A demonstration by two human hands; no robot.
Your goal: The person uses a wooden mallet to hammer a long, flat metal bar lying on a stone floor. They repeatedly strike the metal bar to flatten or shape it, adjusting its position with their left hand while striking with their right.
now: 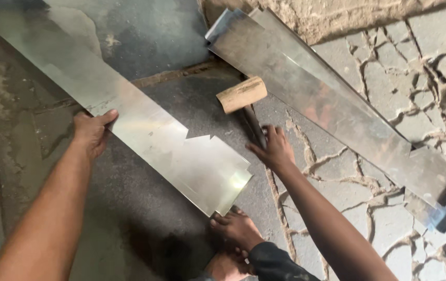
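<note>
A rough floor (145, 47) fills the view, smooth dark concrete toward nine o'clock and pale, deeply cracked slabs toward three o'clock, with a crumbling earthen edge at twelve. Both forearms reach in bare from the bottom corners. The left hand (92, 133) lies palm-down with its thumb stretched over the near edge of a long sheet-metal strip (129, 117), pressing it flat to the floor; the fingers are spread and nothing is gripped. This strip is thin, shiny and lightly scuffed, running from eleven o'clock down to the centre, where its end is notched and cut into stepped tabs. The right hand (273, 149) curls around the dark, slim handle of a wooden mallet (241, 94), its fingers closed on the shaft; the mallet's head is a short pale cylinder of raw wood, lying just beyond the strip's notched end at about one o'clock from it. A stack of similar metal strips (332, 104) stretches from twelve toward four o'clock, overlapped, reflective, with folded ends. A bare foot (236, 229) sits at six o'clock, just beside the strip's cut end.
</note>
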